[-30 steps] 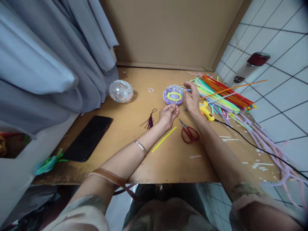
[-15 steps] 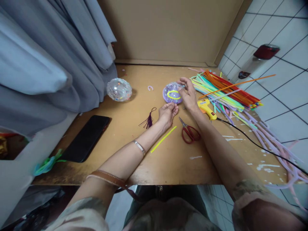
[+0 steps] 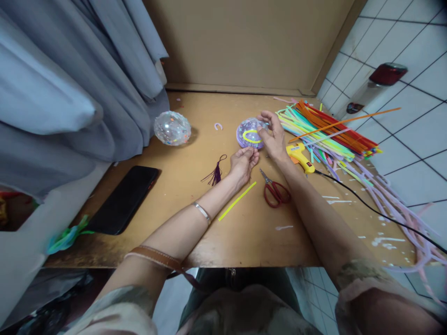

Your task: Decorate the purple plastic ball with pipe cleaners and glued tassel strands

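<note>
Here we are at the desk (image 3: 265, 244), and both hands are at the clear ball (image 3: 248, 124) with the purple rim, sitting towards the far edge, a little right of the middle. On it shows a bright yellow ring (image 3: 252, 141). The left hand (image 3: 244, 163) is at the ball's near side, fingers curled in and thumb against them; whether anything is pinched there, I can't tell. The right hand (image 3: 274, 139) is half open at the ball's right side, thumb and forefinger apart and overlapping it; I can't make out whether they grip.

Between the forearms, a yellow strip (image 3: 237, 201) lies slantwise, with red-handled scissors (image 3: 276, 193) to its right. A purple tassel (image 3: 217, 175) is just left of the left hand, a small pale curl (image 3: 218, 123) beyond it. Over towards the far left corner, another clear ball (image 3: 172, 129)! A black phone (image 3: 124, 200) lies along the left edge. And at the far right corner, a colourful bundle of fuzzy stems (image 3: 328, 135), a yellow glue gun (image 3: 300, 158) just in front, lilac strands (image 3: 391, 209) trailing down the right edge.
</note>
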Available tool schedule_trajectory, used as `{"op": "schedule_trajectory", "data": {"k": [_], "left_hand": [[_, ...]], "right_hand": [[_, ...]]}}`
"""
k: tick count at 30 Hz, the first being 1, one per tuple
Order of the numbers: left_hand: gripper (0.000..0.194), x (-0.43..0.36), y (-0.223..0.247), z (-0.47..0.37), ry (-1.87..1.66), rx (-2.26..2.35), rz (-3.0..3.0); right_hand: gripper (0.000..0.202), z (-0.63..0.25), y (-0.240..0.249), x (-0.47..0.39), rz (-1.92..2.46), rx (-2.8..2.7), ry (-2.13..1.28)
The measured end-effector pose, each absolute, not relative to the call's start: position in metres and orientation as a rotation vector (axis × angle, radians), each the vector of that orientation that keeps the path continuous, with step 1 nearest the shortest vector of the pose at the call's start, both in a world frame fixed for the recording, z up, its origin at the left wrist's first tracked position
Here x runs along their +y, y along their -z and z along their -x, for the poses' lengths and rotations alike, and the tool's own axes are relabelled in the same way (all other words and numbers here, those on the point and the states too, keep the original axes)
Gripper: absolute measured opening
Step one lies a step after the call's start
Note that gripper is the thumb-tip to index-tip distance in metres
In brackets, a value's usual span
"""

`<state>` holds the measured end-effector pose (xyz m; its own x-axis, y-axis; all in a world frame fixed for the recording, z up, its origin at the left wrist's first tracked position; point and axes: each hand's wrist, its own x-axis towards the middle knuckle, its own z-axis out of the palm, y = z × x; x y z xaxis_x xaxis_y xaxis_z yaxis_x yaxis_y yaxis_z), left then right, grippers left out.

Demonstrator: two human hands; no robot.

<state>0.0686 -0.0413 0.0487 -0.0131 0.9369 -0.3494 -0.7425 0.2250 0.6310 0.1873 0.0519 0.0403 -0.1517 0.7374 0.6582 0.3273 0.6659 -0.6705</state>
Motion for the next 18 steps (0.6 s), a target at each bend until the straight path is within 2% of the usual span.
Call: {"op": "schedule_trajectory", "data": {"k": [9,18], "left_hand": [[0.019,-0.0418,-0.0503,-0.0681,-1.346,0.801,-0.245],[0.028,-0.0434,-0.0579,-0.0691,-1.353,0.805,-0.218]], "right_hand": [[0.057,-0.1879,-0.0391,0.0528,0.859,-1.78,-0.449],[0.056,-0.1858,-0.0379,0.0545,0.868,-1.759,-0.469]]}}
